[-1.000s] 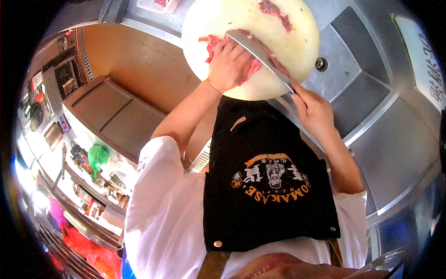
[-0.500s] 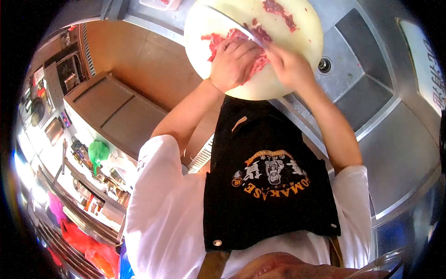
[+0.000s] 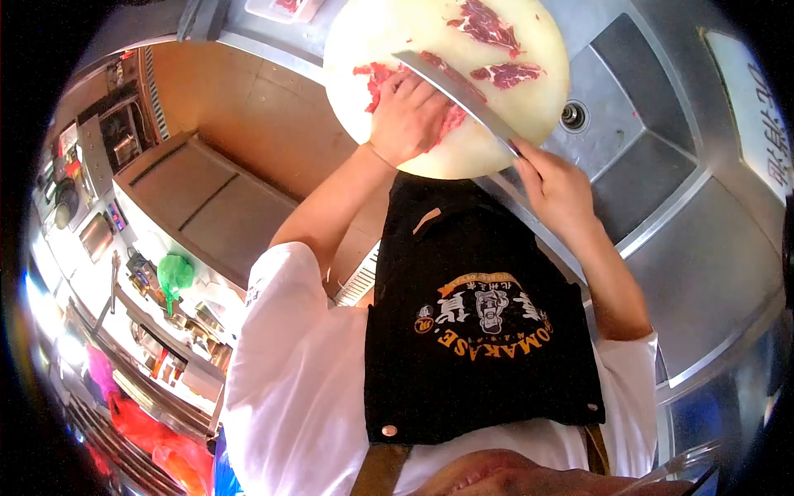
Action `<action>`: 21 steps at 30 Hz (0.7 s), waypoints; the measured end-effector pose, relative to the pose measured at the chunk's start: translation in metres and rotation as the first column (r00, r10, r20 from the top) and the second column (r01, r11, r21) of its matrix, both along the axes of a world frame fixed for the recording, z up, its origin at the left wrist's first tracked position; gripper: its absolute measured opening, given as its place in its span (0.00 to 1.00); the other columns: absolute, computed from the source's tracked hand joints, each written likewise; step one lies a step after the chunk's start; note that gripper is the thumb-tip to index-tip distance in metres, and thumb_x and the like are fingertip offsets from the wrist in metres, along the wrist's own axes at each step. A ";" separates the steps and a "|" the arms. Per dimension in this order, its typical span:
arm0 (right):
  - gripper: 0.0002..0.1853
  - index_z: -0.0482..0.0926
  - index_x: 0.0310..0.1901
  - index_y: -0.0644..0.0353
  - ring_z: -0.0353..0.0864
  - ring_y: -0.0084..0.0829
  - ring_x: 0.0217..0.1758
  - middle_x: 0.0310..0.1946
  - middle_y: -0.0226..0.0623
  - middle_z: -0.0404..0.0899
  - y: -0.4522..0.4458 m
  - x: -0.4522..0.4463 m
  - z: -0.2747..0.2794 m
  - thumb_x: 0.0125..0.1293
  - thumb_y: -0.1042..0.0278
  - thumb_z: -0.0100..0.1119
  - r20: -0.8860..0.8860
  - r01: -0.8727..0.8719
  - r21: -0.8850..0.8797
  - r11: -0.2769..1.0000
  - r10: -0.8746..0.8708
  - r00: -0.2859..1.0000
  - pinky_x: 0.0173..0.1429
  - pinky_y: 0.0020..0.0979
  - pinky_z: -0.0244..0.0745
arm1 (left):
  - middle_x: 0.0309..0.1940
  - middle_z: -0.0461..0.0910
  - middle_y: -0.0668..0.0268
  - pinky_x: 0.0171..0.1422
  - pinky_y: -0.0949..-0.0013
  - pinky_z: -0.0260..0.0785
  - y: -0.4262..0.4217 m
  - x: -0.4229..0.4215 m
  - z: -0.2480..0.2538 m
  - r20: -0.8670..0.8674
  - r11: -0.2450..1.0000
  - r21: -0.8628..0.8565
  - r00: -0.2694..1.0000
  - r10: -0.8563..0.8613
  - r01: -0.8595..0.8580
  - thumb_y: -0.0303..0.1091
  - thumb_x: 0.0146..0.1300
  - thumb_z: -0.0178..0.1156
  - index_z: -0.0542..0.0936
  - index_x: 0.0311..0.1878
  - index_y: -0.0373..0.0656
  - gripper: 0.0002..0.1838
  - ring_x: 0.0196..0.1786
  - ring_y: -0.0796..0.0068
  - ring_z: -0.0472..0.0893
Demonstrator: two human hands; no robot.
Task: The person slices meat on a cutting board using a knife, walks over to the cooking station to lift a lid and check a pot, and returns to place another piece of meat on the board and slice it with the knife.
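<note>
My right hand [image 3: 554, 186] is closed round the handle of a long kitchen knife [image 3: 463, 93]. Its blade runs up and to the left over the round cutting board [image 3: 356, 107], along the far side of my left hand. With fingers curled, my left hand [image 3: 407, 120] presses down on sliced raw red meat [image 3: 377, 83], covering part of it. Just beyond the blade lies a narrow strip of meat [image 3: 447, 68]. Two marbled pieces of meat, a larger one [image 3: 486, 26] and a smaller one [image 3: 508, 75], rest farther out on the board.
A clear plastic container [image 3: 285, 8] with some red meat in it stands beyond the board at the upper left. To the right is a steel sink with a drain [image 3: 575, 116]. Steel cabinets [image 3: 203, 186] and a cluttered counter with a green bag [image 3: 174, 273] lie left.
My right hand has drawn the knife back toward me and to the right. A smaller marbled piece now shows on the board beyond the blade. My left hand stays on the meat.
</note>
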State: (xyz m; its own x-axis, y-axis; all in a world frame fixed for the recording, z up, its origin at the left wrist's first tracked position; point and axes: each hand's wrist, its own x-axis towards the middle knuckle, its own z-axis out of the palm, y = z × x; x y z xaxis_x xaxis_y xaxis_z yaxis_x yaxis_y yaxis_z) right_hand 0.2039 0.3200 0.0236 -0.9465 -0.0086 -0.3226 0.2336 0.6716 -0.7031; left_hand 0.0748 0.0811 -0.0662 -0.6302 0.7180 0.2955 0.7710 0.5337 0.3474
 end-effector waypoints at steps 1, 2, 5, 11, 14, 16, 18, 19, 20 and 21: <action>0.18 0.81 0.63 0.50 0.87 0.53 0.43 0.42 0.51 0.87 -0.004 -0.012 -0.005 0.75 0.57 0.59 0.048 -0.027 -0.005 1.000 0.027 0.998 0.46 0.47 0.81 | 0.51 0.83 0.69 0.69 0.56 0.62 -0.001 0.000 -0.001 0.000 1.000 -0.008 1.000 0.001 -0.001 0.32 0.57 0.68 0.86 0.48 0.51 0.13 0.56 0.64 0.79; 0.18 0.81 0.63 0.50 0.87 0.53 0.43 0.42 0.51 0.87 -0.009 -0.017 -0.010 0.75 0.57 0.59 0.048 -0.025 -0.012 1.000 0.026 0.998 0.46 0.47 0.81 | 0.51 0.83 0.69 0.69 0.56 0.62 -0.002 0.000 -0.002 0.016 1.000 0.003 1.000 0.001 -0.001 0.32 0.57 0.68 0.86 0.48 0.51 0.14 0.57 0.64 0.79; 0.19 0.80 0.64 0.49 0.87 0.54 0.43 0.43 0.52 0.86 -0.008 -0.016 -0.014 0.76 0.57 0.56 0.015 0.003 -0.057 0.998 -0.003 1.000 0.46 0.48 0.81 | 0.52 0.83 0.69 0.69 0.56 0.63 0.001 -0.001 -0.003 0.023 0.999 0.032 1.000 0.001 -0.002 0.32 0.56 0.69 0.86 0.49 0.51 0.16 0.58 0.64 0.79; 0.18 0.80 0.63 0.46 0.87 0.53 0.43 0.42 0.49 0.87 -0.003 0.008 -0.029 0.78 0.53 0.53 0.033 -0.012 0.040 0.999 0.011 0.999 0.46 0.47 0.82 | 0.54 0.83 0.69 0.69 0.55 0.63 -0.003 0.000 -0.003 0.059 0.998 0.049 0.998 -0.027 0.024 0.31 0.56 0.68 0.86 0.51 0.49 0.17 0.61 0.64 0.78; 0.18 0.82 0.59 0.46 0.86 0.53 0.43 0.41 0.47 0.87 -0.033 -0.086 -0.065 0.78 0.49 0.52 0.006 -0.010 -0.054 0.999 0.010 1.000 0.47 0.49 0.81 | 0.55 0.82 0.69 0.69 0.55 0.63 -0.004 -0.003 -0.003 0.056 0.997 0.060 0.997 -0.045 0.042 0.32 0.56 0.67 0.85 0.54 0.49 0.19 0.61 0.64 0.78; 0.19 0.83 0.56 0.49 0.86 0.52 0.44 0.41 0.49 0.86 -0.038 -0.133 -0.078 0.78 0.47 0.52 -0.205 0.015 -0.150 0.989 -0.046 0.978 0.48 0.49 0.80 | 0.56 0.82 0.69 0.68 0.56 0.63 -0.005 -0.002 -0.001 0.092 0.993 0.101 0.993 -0.070 0.060 0.32 0.57 0.66 0.84 0.55 0.49 0.20 0.60 0.65 0.79; 0.19 0.83 0.57 0.50 0.86 0.51 0.45 0.41 0.49 0.86 -0.025 -0.120 -0.066 0.78 0.49 0.51 -0.221 0.152 -0.181 0.972 -0.191 0.956 0.49 0.48 0.80 | 0.55 0.82 0.68 0.67 0.57 0.64 -0.002 -0.005 -0.001 0.029 0.993 0.109 0.999 -0.046 0.043 0.32 0.58 0.66 0.84 0.54 0.48 0.18 0.57 0.65 0.80; 0.18 0.83 0.57 0.51 0.87 0.51 0.46 0.42 0.48 0.86 -0.016 -0.105 -0.045 0.78 0.51 0.52 -0.138 0.140 -0.148 0.979 -0.161 0.977 0.49 0.47 0.81 | 0.54 0.82 0.68 0.67 0.57 0.64 -0.002 -0.005 -0.003 0.055 0.991 0.133 0.998 -0.020 0.012 0.32 0.59 0.67 0.84 0.53 0.48 0.17 0.56 0.65 0.80; 0.18 0.84 0.57 0.52 0.87 0.50 0.46 0.43 0.48 0.87 -0.007 -0.081 -0.021 0.77 0.52 0.54 -0.038 0.130 -0.116 0.985 -0.135 0.990 0.50 0.45 0.81 | 0.53 0.81 0.68 0.67 0.57 0.64 -0.002 0.001 -0.004 0.095 0.988 0.154 0.995 0.004 -0.019 0.33 0.59 0.67 0.84 0.53 0.48 0.17 0.56 0.65 0.80; 0.17 0.83 0.58 0.52 0.87 0.50 0.46 0.43 0.48 0.87 0.002 -0.047 -0.024 0.77 0.54 0.55 -0.080 0.074 -0.060 0.995 -0.079 0.994 0.50 0.45 0.81 | 0.51 0.81 0.68 0.67 0.56 0.64 -0.002 0.002 -0.004 0.096 0.989 0.148 0.995 0.001 -0.015 0.33 0.59 0.67 0.85 0.52 0.49 0.16 0.56 0.64 0.79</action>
